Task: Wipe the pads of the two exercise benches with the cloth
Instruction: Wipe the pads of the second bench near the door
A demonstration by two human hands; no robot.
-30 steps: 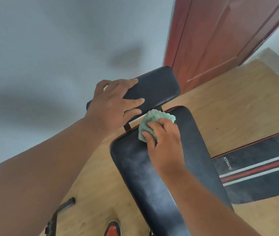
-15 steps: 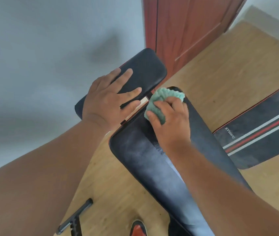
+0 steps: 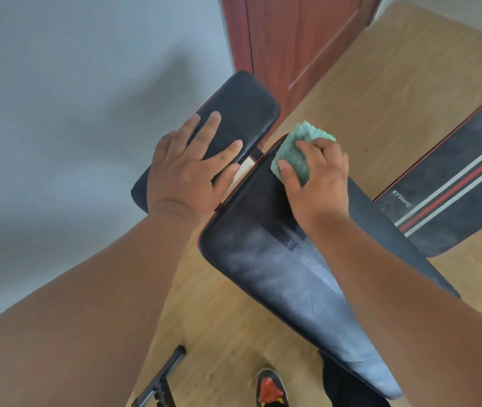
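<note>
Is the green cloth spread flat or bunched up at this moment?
Bunched up: the green cloth shows as a thick wad under the right hand, pressed on the long bench pad.

The striped bench pad on the right carries white lettering "XYWang".

Left hand flat (fingers spread); right hand gripping.

Bare forearms; black-and-red shoe
</note>
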